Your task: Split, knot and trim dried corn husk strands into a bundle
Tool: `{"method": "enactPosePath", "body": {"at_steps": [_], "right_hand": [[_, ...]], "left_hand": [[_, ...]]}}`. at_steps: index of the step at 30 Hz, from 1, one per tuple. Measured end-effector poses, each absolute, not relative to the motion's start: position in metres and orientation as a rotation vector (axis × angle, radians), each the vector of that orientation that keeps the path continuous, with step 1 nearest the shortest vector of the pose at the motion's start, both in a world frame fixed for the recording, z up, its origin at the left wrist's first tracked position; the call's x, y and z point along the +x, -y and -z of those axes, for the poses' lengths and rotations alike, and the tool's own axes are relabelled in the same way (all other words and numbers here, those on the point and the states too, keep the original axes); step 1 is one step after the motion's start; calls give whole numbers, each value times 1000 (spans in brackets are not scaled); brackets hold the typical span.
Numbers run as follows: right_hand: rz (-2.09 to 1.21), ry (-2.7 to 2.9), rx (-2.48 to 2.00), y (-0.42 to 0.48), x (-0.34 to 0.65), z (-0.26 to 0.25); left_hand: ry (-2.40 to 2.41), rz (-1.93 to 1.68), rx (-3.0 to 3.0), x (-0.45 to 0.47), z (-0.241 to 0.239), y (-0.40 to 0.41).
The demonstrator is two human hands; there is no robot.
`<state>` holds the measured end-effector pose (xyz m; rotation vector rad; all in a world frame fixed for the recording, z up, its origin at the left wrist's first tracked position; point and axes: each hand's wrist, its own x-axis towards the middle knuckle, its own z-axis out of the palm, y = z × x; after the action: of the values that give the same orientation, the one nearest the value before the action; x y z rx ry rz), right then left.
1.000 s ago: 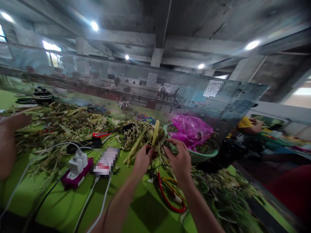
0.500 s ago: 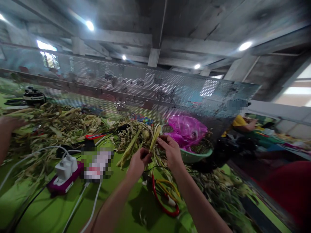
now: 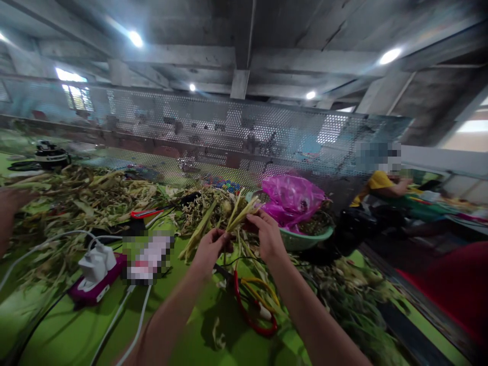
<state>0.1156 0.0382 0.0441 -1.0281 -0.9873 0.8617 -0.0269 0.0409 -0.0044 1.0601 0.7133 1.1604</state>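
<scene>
A split bundle of pale yellow-green dried husk strips point(image 3: 241, 217), like corn husk, stands fanned between my hands. My left hand point(image 3: 212, 248) pinches its lower end between thumb and fingers. Higher on the right side, my right hand point(image 3: 270, 237) has its fingertips closed on a strip. Below my hands, red-handled scissors point(image 3: 256, 328) rest on the green tabletop point(image 3: 183, 330), with yellow loops beside the handle and the blades partly hidden. A longer folded husk point(image 3: 200, 231) lies just left of the bundle.
Dried leaves point(image 3: 91, 195) cover the left side. A pink plastic bag point(image 3: 293, 198) sits in a green basin point(image 3: 305, 241). A phone point(image 3: 150, 259) and a purple power strip point(image 3: 95, 290) trail cables. Another person's arm point(image 3: 11, 211) enters left; a person in yellow point(image 3: 379, 183) sits right.
The husk between my hands has spread from a narrow upright piece into several fanned strips leaning right. My left hand has shifted slightly up and left along it.
</scene>
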Motion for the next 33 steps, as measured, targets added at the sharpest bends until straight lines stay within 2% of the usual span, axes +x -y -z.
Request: {"method": "enactPosePath", "body": {"at_steps": [13,19,26,29,33], "right_hand": [[-1128,809,-800,-37,113,-53],[-1219,1026,-854,-36,103,-42],[-1497,1277,-970,-28,95,-39],[-1426,1327,-1098,-27,103,-47],[-1057,1202,-1170,-32,112,-54]], "left_hand": [[-551,-1098,889,-26,2,-37],[-496,-1227,730,-32,8,-49],[-567,-1305,726,-38,5,-56],[-633,-1310,814,-37,3,-54],[-708,-1307,1004,-33,3,-53]]}}
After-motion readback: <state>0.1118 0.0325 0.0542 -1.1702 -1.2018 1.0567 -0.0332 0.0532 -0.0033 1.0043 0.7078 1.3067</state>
